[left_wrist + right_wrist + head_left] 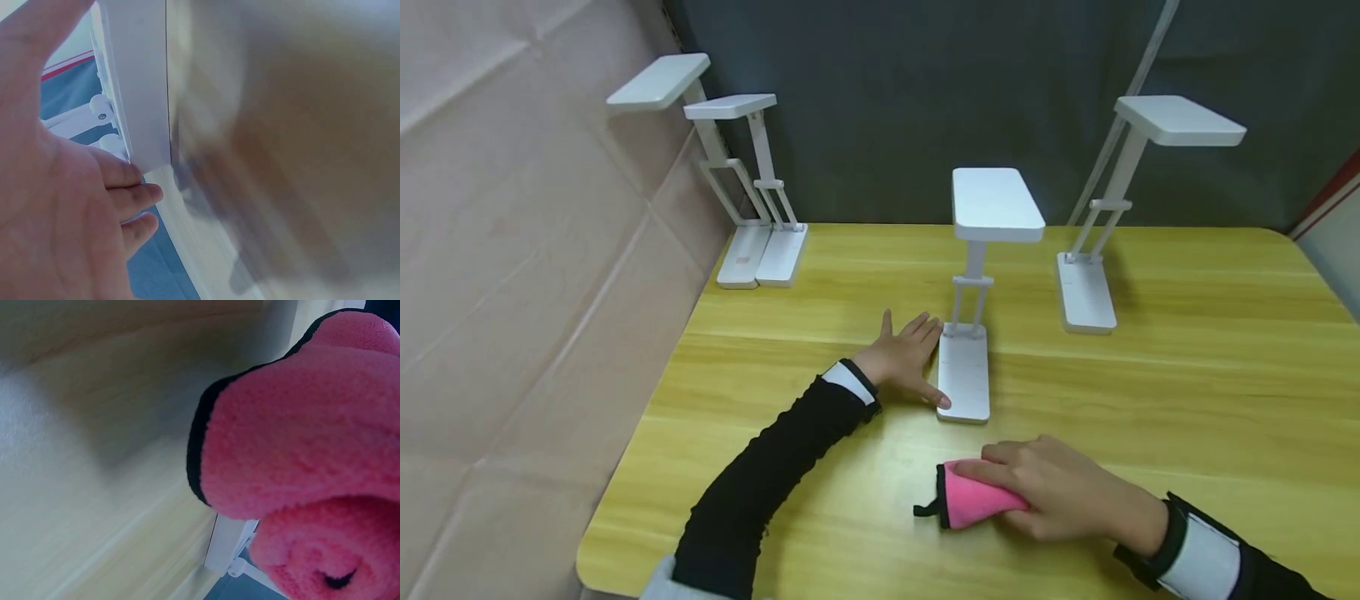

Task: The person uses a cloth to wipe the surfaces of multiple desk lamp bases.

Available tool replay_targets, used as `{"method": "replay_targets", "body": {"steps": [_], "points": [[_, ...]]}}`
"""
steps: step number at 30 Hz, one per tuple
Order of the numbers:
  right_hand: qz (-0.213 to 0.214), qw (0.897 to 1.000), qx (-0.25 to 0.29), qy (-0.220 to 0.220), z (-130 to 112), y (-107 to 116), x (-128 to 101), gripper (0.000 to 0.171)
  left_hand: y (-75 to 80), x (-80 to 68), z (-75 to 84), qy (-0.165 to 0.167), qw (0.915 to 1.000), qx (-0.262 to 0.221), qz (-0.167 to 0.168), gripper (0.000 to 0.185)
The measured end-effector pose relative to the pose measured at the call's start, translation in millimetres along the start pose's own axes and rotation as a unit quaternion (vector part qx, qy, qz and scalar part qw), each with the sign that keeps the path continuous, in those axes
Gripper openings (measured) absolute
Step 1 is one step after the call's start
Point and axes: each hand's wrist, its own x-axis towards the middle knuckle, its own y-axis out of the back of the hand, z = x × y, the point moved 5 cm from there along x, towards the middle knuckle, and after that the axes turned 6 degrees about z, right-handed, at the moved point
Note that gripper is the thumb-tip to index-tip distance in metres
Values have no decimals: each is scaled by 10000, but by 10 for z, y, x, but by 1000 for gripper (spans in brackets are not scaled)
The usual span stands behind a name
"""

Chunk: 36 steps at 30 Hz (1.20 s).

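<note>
Head view, taking the near lamp's foot as the middle of a clock with twelve at the far edge: the yellow wood table [1210,375] spreads all around, a dark backdrop [887,108] fills twelve and a pale wall [535,292] runs along nine. I count four white lamps, every one unfolded with its panel up: two lamps [762,150] standing side by side at ten, a far lamp [1126,171] at two, and the near lamp [974,265] at the centre. A black sleeve [775,475] comes up from seven or eight. It leads to the left hand [904,360], at nine, fingers straight and apart, resting against the side of the near lamp's foot, thumb over its edge; the left wrist view shows those fingertips at the foot's far corner. Toward half past four, the right hand [1067,492] is clamped on a pink cloth [977,493], which sits at six, bunched and edged in black. Smallest is the cloth's black loop [927,507], poking out toward nine from its end.
</note>
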Motion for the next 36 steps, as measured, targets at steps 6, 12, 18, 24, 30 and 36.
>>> {"method": "replay_targets", "body": {"steps": [6, 12, 18, 24, 30, 36], "points": [[98, 10000, 3, -14, -14, -34, -42, 57, 23, 204, -67, 10, 9999, 114, -75, 123], [147, 9999, -80, -42, -34, -69, -69, 58, 79, 414, -143, 77, 9997, 30, -251, 122], [155, 9998, -84, -136, -54, -85, -86, 56, 159, 571, -235, 198, 9988, -162, -423, 124], [204, 9993, -185, -248, -78, -85, -115, 56, 247, 699, -290, 276, 9989, -186, -326, 118], [211, 9991, -201, -307, -100, -105, -155, 55, 328, 819, -302, 313, 9990, -214, -246, 115], [230, 9992, -185, -277, -105, -119, -168, 56, 362, 917, -354, 380, 9982, -382, -249, 113]]}}
